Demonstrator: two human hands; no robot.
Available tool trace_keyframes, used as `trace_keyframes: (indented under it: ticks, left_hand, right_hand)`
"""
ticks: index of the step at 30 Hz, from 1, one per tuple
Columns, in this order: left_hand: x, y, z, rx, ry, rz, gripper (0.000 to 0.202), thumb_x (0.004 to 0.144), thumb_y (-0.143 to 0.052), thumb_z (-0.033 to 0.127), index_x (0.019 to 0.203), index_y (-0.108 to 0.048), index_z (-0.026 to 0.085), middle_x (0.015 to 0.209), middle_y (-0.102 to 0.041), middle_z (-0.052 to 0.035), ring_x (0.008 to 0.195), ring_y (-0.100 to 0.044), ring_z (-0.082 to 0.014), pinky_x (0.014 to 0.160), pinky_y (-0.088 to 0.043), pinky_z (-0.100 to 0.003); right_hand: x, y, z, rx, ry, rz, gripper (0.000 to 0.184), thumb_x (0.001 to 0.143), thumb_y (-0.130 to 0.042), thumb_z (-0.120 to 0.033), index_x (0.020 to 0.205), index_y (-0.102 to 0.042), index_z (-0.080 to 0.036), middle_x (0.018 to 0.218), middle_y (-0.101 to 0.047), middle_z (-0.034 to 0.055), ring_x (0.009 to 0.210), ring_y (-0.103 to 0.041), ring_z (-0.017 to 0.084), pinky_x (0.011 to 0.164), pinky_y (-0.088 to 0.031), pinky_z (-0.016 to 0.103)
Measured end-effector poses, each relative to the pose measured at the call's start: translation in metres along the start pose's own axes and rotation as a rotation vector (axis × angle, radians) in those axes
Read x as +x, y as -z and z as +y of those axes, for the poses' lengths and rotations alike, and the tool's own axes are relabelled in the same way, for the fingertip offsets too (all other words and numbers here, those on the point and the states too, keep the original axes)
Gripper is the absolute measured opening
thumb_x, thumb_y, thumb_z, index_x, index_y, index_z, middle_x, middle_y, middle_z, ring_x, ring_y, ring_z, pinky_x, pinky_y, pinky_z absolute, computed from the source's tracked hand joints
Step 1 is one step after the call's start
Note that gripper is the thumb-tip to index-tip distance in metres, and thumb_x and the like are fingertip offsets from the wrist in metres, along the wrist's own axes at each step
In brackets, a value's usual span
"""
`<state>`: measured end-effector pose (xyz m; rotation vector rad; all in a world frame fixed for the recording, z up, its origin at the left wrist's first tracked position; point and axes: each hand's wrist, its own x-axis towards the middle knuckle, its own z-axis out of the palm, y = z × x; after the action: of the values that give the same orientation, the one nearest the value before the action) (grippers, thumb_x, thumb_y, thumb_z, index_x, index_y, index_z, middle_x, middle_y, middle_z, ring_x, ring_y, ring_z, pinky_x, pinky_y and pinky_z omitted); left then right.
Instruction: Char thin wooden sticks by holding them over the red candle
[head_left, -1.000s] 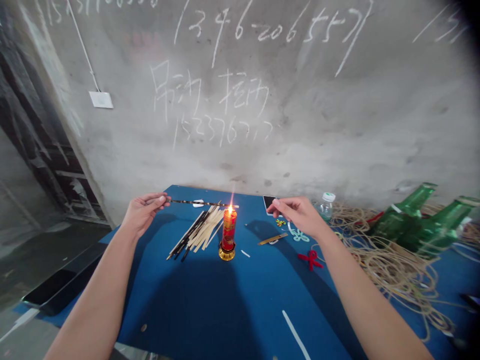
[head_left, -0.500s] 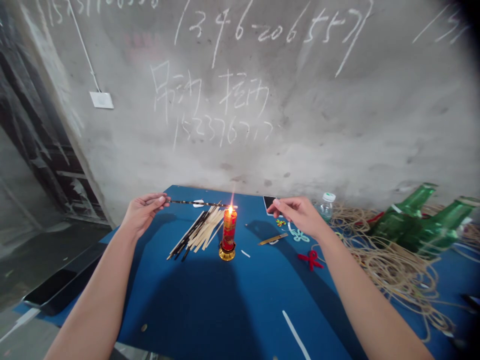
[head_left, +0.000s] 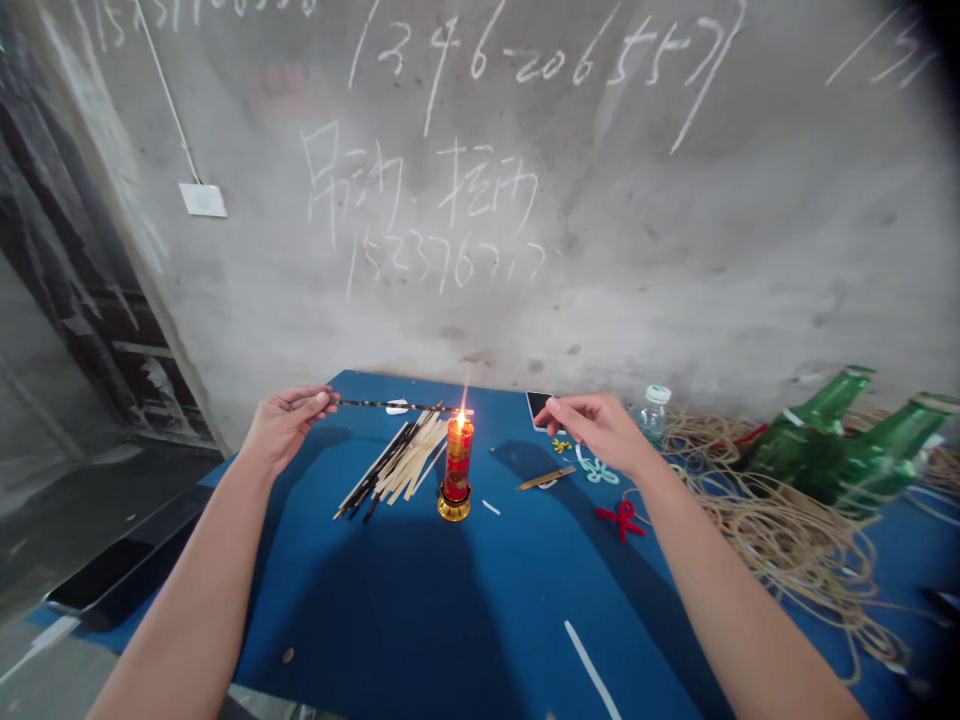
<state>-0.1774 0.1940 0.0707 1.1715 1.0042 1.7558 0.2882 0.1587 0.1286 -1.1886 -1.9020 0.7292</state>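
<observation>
Head view: blue table point(head_left: 390, 600), concrete wall point(head_left: 675, 280)

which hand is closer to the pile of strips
Left. The left hand sits just left of the pile of strips; the right hand is farther off, past the red candle.

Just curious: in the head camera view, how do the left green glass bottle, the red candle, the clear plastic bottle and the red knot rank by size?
1. Green glass bottle, largest.
2. Red candle and clear plastic bottle: too close to rank, the bottle being farther and partly hidden.
3. Red knot, smallest.
</observation>
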Motion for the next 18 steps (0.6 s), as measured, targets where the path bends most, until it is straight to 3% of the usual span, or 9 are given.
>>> trace_keyframes:
  ticks: [18]
  left_hand:
    - [0.0042,0.0072,-0.0029,-0.010,0.008,-0.002,0.031,0.062,-0.094,0.026,0.088,-0.081,0.014,0.087,-0.080,-0.0094,0.070,-0.072,-0.0123,0.063,-0.056,-0.015]
  right_hand:
    - [0.0020,0.0001,0.0048,-0.003,0.023,0.003,0.049,0.093,-0.058,-0.065,0.089,-0.083,-0.023,0.074,-0.071,0.0052,0.051,-0.043,0.011,0.049,-0.032,0.028]
